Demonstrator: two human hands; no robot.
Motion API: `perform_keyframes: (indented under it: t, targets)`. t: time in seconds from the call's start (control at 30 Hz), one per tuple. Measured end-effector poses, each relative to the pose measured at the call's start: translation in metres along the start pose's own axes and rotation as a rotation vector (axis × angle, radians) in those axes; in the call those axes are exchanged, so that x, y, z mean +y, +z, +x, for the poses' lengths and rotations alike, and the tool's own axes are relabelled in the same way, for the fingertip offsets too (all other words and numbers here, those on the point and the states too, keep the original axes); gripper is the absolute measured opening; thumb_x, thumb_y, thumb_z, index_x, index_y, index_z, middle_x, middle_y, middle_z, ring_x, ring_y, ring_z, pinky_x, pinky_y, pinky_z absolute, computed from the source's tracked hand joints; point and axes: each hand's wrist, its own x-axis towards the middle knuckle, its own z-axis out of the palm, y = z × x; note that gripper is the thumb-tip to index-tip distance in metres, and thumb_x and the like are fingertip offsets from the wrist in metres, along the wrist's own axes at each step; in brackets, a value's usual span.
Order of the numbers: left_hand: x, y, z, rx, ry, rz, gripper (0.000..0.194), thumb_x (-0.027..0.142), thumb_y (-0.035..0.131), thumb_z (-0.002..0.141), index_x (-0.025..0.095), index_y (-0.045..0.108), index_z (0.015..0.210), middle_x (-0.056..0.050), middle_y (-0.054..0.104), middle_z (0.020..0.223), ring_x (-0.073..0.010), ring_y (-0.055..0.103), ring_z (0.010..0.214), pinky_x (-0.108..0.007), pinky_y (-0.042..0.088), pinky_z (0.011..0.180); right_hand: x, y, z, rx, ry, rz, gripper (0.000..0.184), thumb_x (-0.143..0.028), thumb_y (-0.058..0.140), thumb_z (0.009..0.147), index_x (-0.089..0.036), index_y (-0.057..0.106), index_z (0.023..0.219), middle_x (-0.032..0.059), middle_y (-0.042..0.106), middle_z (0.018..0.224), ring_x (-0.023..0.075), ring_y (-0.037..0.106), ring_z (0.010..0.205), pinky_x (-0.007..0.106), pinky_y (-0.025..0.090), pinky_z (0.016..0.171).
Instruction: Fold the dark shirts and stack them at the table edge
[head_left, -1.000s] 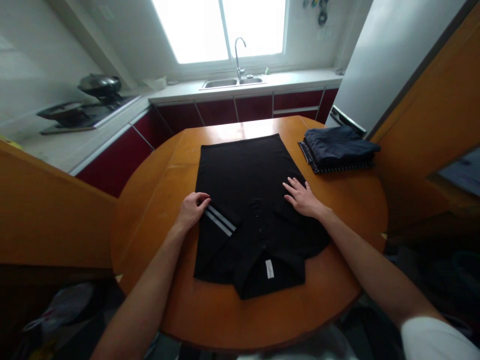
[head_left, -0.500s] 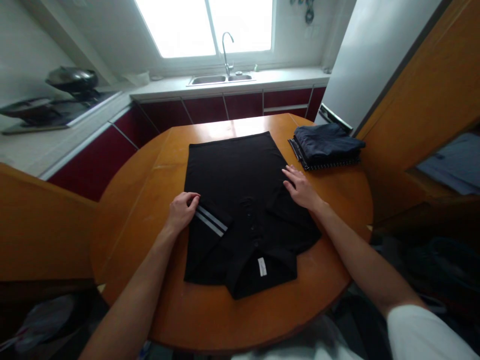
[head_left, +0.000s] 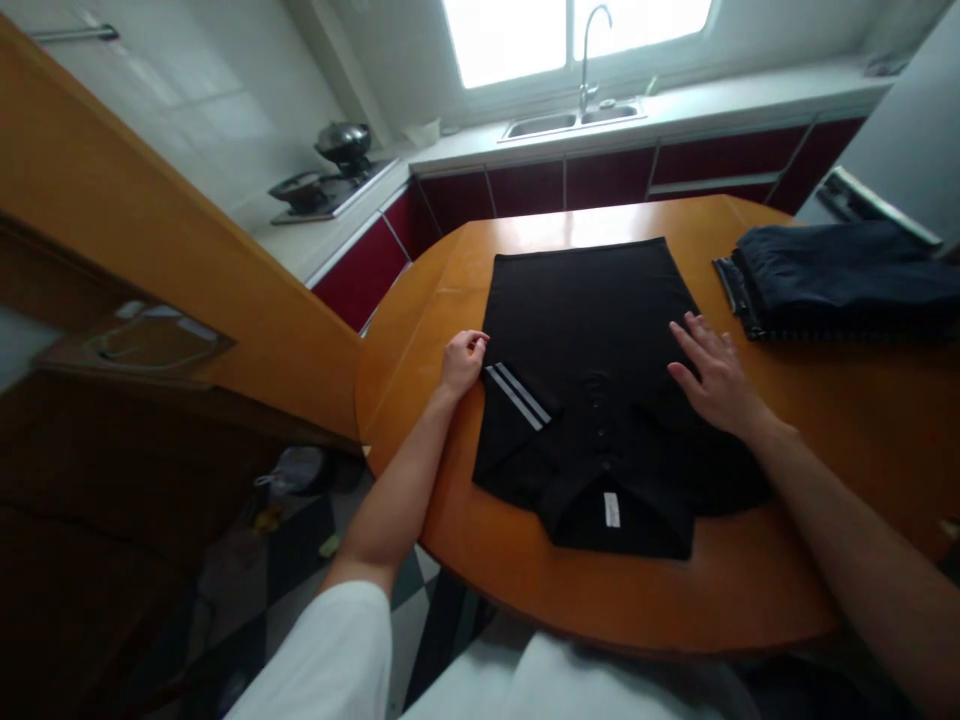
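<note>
A black polo shirt [head_left: 585,310] lies flat, its collar and white label towards me and its hem at the far side. On its left, a sleeve with two pale stripes [head_left: 517,395] is folded inward over the body. My left hand [head_left: 463,362] is at the shirt's left edge, just beyond the striped cuff, with thumb and fingers pinched on the fabric edge. My right hand [head_left: 716,380] rests with spread fingers over the shirt's right edge, palm down. Folds on that dark side are hard to make out.
The shirt lies on a round wooden table [head_left: 420,290]. A stack of folded dark clothes [head_left: 840,270] sits at the table's right. Beyond are a counter with a sink [head_left: 540,125], a stove with pans [head_left: 322,195], and a wooden panel [head_left: 247,290] at left.
The view has swung left. My left hand has slid from the striped cuff slightly away from me along the shirt's left edge. My right hand stays near the right edge, fingers spread.
</note>
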Motion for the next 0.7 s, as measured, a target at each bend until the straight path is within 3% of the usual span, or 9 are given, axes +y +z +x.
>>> perform_keyframes:
  t: [0.23, 0.4, 0.57, 0.7]
  targets:
    - [0.0, 0.006, -0.004, -0.015, 0.027, 0.002, 0.019, 0.016, 0.054, 0.091, 0.018, 0.072, 0.095, -0.006, 0.073, 0.095, -0.0178, 0.067, 0.087, -0.029, 0.052, 0.081, 0.012, 0.031, -0.01, -0.184, -0.148, -0.074, 0.063, -0.054, 0.036, 0.101, -0.029, 0.032, 0.159, 0.0107, 0.022, 0.168, 0.0335, 0.02, 0.154, 0.07, 0.011, 0.119]
    - [0.002, 0.008, -0.004, -0.036, 0.035, -0.007, 0.02, 0.017, 0.052, 0.091, 0.019, 0.072, 0.095, -0.006, 0.073, 0.096, -0.0182, 0.068, 0.089, -0.03, 0.053, 0.081, 0.005, 0.02, -0.005, -0.05, -0.138, 0.006, 0.061, -0.046, 0.037, 0.102, -0.029, 0.028, 0.16, 0.009, 0.023, 0.168, 0.0326, 0.021, 0.154, 0.068, 0.015, 0.119]
    - [0.01, 0.015, -0.008, -0.073, 0.051, 0.013, 0.02, 0.018, 0.053, 0.091, 0.019, 0.072, 0.096, -0.006, 0.073, 0.097, -0.0205, 0.068, 0.092, -0.033, 0.053, 0.084, -0.013, 0.009, -0.004, 0.079, -0.167, 0.136, 0.059, -0.039, 0.039, 0.103, -0.029, 0.029, 0.16, 0.0067, 0.033, 0.165, 0.0277, 0.024, 0.153, 0.058, 0.022, 0.123]
    - [0.018, 0.02, -0.011, -0.088, 0.108, 0.024, 0.02, 0.019, 0.053, 0.091, 0.019, 0.072, 0.097, -0.007, 0.073, 0.102, -0.0214, 0.067, 0.098, -0.036, 0.053, 0.091, -0.018, 0.019, -0.008, -0.111, -0.229, 0.071, 0.062, -0.048, 0.042, 0.102, -0.03, 0.03, 0.16, 0.0074, 0.024, 0.168, 0.0296, 0.018, 0.155, 0.061, 0.018, 0.123]
